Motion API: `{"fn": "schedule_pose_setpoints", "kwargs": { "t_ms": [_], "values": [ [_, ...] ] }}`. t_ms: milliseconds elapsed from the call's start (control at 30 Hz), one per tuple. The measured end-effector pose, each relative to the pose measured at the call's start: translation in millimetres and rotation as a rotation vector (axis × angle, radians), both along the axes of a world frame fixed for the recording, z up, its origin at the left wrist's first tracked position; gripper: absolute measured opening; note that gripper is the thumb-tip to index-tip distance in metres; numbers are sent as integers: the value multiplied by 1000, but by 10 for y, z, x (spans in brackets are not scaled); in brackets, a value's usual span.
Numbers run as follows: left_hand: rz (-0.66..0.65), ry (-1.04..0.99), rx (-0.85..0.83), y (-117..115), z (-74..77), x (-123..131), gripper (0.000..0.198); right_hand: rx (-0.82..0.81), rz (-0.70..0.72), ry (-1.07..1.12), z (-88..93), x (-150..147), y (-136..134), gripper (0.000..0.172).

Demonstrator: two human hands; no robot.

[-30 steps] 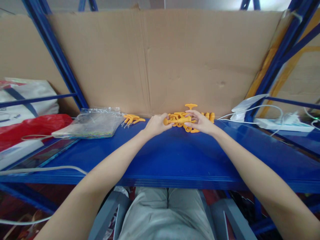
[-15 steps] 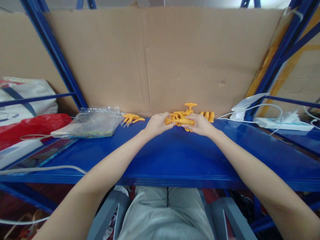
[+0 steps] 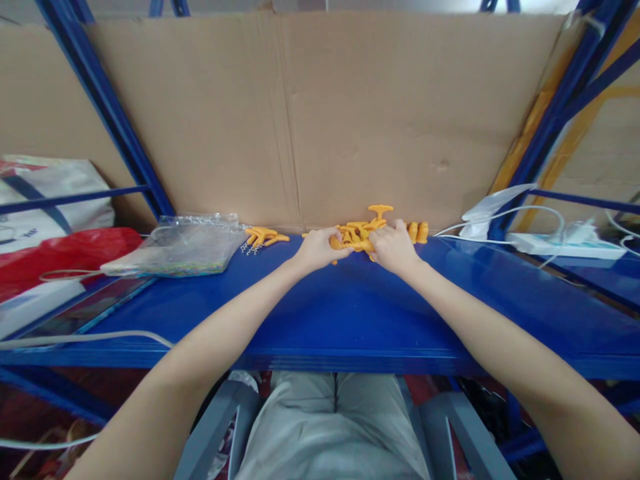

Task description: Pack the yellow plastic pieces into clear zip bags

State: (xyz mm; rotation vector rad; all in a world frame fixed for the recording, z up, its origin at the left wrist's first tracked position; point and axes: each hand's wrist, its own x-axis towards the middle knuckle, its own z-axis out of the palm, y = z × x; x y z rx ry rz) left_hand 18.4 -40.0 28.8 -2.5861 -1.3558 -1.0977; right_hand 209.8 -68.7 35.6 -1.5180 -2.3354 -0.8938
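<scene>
My left hand is closed, its thumb and fingers pinching the rounded end of an orange plastic corkscrew. My right hand has its fingers curled down at the other end of that corkscrew; its fingertips are partly hidden. Right behind the hands lies a pile of orange plastic corkscrew parts, with one T-shaped handle sticking up. Beside my right hand stand a few orange sleeves. Off to the left, several orange corkscrews with metal spirals lie together.
The blue shelf bears everything, with a cardboard sheet behind it. On the left are clear plastic bags, a red bag and a tablet-like panel. A white power strip with cables lies on the right.
My right hand has turned over, its knuckles now higher and its fingers curled downward at the corkscrew. My left hand has stayed nearly in place.
</scene>
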Motion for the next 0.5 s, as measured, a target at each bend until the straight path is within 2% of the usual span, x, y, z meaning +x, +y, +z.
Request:
{"fn": "schedule_pose_setpoints", "kwargs": {
  "t_ms": [133,300,500],
  "values": [
    [-5,42,100,-1,-13,17,26,-85,-61,-38,43,-32,-8,31],
    [39,152,224,3,-24,14,27,-159,-40,-71,79,-22,64,33],
    [95,181,233,-40,34,-24,27,-298,-58,-160,331,-86,157,32]
  ]
}}
